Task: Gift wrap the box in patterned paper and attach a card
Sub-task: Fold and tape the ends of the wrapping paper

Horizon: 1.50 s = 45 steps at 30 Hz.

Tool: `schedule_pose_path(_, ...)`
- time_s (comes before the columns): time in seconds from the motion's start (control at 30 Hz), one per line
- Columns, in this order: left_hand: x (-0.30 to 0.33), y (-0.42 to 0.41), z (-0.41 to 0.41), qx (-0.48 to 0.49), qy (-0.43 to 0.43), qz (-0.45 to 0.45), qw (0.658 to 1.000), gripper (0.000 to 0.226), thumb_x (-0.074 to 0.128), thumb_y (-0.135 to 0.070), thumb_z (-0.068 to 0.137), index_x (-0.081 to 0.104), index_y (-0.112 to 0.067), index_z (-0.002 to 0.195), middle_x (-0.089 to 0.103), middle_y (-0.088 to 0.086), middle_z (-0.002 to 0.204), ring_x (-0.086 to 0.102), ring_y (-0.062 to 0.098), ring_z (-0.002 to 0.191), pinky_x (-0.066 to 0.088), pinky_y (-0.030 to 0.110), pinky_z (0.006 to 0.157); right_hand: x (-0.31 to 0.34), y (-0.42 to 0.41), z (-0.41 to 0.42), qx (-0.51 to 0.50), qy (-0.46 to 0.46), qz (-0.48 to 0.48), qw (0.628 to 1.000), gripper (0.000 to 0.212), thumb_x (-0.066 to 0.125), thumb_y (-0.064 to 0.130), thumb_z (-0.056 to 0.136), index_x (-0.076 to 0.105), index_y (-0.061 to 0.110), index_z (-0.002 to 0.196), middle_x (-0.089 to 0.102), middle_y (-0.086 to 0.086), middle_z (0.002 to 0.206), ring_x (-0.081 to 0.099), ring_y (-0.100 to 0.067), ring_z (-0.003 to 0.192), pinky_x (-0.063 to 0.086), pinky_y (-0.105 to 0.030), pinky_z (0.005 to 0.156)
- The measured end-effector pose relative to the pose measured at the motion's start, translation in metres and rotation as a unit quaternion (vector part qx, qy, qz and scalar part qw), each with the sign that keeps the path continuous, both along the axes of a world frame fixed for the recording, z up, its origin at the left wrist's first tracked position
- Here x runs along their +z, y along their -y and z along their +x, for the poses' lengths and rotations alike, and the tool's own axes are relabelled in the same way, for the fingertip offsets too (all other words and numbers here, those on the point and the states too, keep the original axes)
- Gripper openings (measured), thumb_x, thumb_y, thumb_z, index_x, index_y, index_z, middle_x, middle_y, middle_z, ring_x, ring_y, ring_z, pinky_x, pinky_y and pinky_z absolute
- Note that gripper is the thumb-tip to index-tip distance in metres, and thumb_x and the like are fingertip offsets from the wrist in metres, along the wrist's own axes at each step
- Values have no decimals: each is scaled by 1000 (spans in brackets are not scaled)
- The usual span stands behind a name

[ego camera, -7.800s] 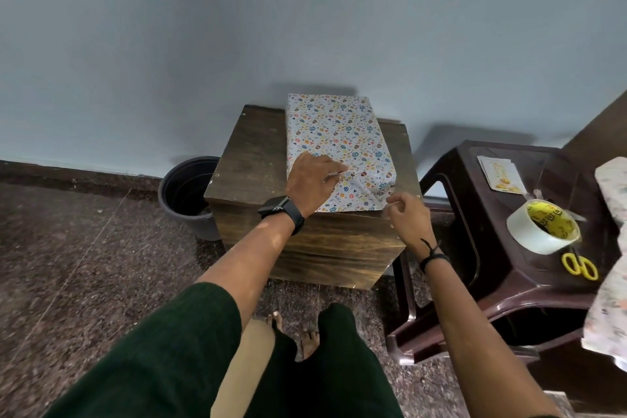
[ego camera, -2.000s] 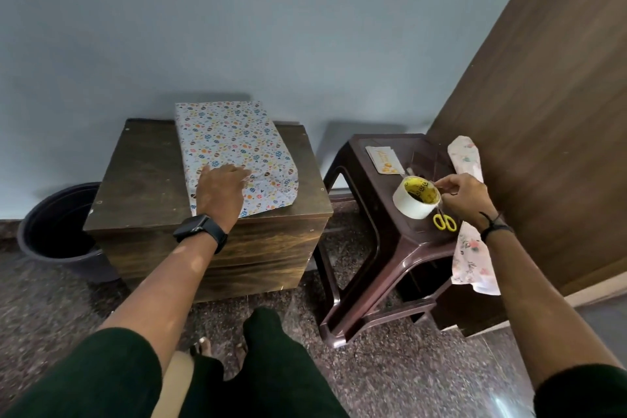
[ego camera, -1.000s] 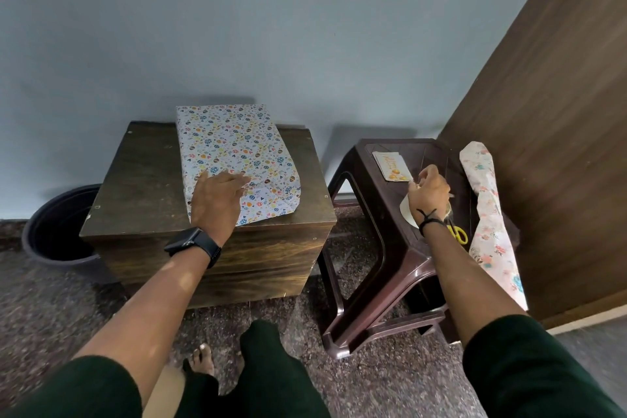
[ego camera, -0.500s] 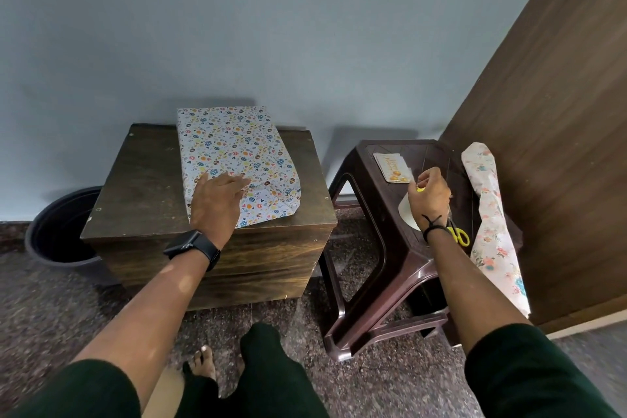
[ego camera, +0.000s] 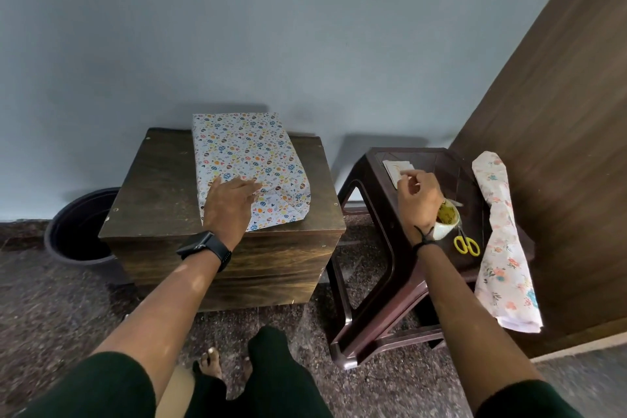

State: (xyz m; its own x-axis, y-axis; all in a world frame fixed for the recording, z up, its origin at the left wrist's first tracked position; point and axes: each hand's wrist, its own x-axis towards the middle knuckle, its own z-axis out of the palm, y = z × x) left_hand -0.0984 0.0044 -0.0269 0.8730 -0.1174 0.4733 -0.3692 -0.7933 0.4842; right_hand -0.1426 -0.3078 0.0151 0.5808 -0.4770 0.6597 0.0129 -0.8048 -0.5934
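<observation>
The box (ego camera: 244,153), wrapped in white paper with small coloured prints, lies on a dark wooden cabinet (ego camera: 159,187). My left hand (ego camera: 230,204) presses flat on its near end, where the paper flaps are folded. My right hand (ego camera: 419,197) is over the brown plastic stool (ego camera: 369,214), thumb and forefinger pinched together just above the tape roll (ego camera: 448,222). They seem to hold the end of the clear tape, which barely shows. A small card (ego camera: 393,168) lies on the stool beyond my fingers.
Yellow scissors (ego camera: 467,244) lie on the stool beside the tape roll. A roll of floral paper (ego camera: 502,241) leans at the stool's right against a brown wooden panel (ego camera: 559,112). A black bucket (ego camera: 78,231) stands on the floor left of the cabinet.
My right hand has lifted off the tape roll and moved up toward the card with fingers pinched. My left hand has stayed pressed on the box.
</observation>
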Motion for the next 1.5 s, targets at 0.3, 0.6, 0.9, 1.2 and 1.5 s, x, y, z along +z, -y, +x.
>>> schedule_pose_path(0.3,9,-2,-4,-9,-30,-5,1000,25,64,-3,86,72,-13,107,70,9,110,63,27,105,21,43,113,-2,-94,-20,242,-89,185,948,10,63,14,90,67,16,99,67,-6,66,65,-8,54,54,-20,53)
schedule_pose_path(0.6,14,-2,-7,-11,-41,-12,999,26,61,-5,89,71,-15,111,68,6,115,61,23,108,16,38,115,-14,-136,-15,348,-145,204,903,18,67,3,84,68,15,97,70,4,94,68,-9,88,53,-23,83)
schedule_pose_path(0.9,18,-2,-10,-6,-50,-1,999,28,58,-7,91,69,-16,114,66,4,119,57,22,114,13,37,116,-7,-152,-6,356,-149,293,875,6,71,13,83,71,17,86,73,-6,84,70,-24,78,58,-44,74)
schedule_pose_path(1.2,19,-2,-10,-4,-59,-3,998,30,57,-7,92,67,-17,118,64,4,124,54,20,120,11,35,116,-9,-158,0,363,-158,297,869,25,70,-1,80,63,17,95,69,-10,87,66,-20,80,58,-38,75)
schedule_pose_path(1.5,15,-3,-8,-10,-53,-5,999,29,59,-8,90,68,-18,116,66,1,118,57,18,113,12,36,117,-26,-182,21,344,-134,241,898,46,72,-3,77,47,18,109,65,-1,85,65,-16,82,54,-22,76)
